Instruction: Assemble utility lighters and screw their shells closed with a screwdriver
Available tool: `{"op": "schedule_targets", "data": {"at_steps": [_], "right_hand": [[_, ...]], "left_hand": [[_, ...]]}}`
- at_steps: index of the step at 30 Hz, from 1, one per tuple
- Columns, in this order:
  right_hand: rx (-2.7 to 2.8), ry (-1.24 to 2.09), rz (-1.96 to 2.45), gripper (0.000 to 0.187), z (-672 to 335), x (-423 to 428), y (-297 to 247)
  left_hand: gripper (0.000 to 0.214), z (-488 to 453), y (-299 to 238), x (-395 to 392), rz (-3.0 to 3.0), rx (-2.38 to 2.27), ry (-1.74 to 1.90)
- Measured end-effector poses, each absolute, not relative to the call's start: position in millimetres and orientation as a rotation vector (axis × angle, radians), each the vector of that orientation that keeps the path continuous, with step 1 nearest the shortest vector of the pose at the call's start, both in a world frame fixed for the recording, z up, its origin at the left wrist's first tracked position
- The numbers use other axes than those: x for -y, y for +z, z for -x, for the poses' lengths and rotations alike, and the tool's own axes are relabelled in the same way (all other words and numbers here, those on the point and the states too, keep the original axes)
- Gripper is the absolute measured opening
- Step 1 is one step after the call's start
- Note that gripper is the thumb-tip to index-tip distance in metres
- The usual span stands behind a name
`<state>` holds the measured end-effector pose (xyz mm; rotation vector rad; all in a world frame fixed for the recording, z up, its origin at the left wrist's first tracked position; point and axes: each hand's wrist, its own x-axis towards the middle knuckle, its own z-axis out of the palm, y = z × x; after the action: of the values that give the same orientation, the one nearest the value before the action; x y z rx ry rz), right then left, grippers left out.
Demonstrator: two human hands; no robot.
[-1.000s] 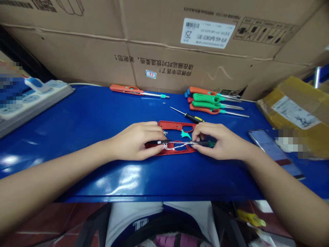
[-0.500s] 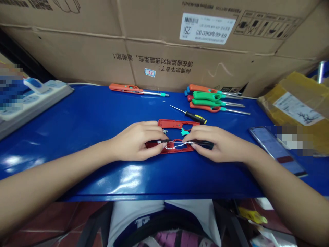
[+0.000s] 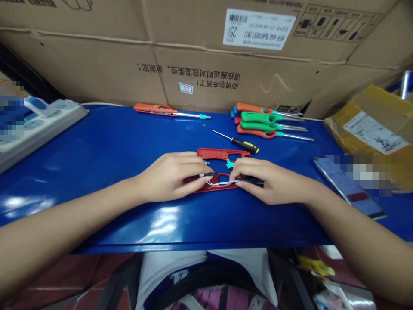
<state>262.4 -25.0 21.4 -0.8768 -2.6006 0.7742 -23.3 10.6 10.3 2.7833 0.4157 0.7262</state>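
A red plastic lighter shell half [image 3: 217, 185] lies on the blue table [image 3: 129, 146] between my hands, with thin white wires [image 3: 219, 183] looped over it. My left hand [image 3: 169, 176] is closed, pinching a slim black part [image 3: 201, 175] at the shell's left end. My right hand [image 3: 263, 181] is closed on a black rod-like part [image 3: 253, 181] at the shell's right end. A second red shell half [image 3: 222, 153] lies just behind, with a small teal trigger piece [image 3: 230, 164] beside it.
A black-and-yellow screwdriver [image 3: 240, 143] lies behind the shells. Several assembled orange and green lighters [image 3: 261, 122] sit at back right, one orange lighter [image 3: 161, 110] at back left. A power strip [image 3: 41, 122] is at left, a phone [image 3: 348, 187] and yellow parcel [image 3: 374, 129] at right, cardboard boxes [image 3: 193, 51] behind.
My right hand slid a little to the left along the shell, covering the green end piece. The left hand has hardly moved.
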Motion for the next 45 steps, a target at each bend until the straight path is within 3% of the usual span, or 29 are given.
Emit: {"op": "schedule_targets", "data": {"at_steps": [8, 15, 32, 37, 45], "right_hand": [[2.576, 0.781, 1.037, 0.019, -271, 25, 28], [2.695, 0.687, 1.054, 0.010, -280, 23, 35], [2.691, 0.675, 0.979, 0.022, -288, 23, 41], [2.730, 0.716, 0.994, 0.032, -291, 23, 44], [2.734, 0.735, 1.015, 0.033, -296, 21, 41]], "left_hand": [[0.023, 25, 7, -11, -2.772, -0.457, 0.559], [0.022, 26, 7, -12, -2.791, -0.452, 0.568], [0.021, 24, 7, -10, -2.750, -0.495, 0.745], [0.020, 22, 5, -9, -2.701, -0.483, 0.654], [0.020, 21, 2, -11, -2.699, -0.473, 0.595]]}}
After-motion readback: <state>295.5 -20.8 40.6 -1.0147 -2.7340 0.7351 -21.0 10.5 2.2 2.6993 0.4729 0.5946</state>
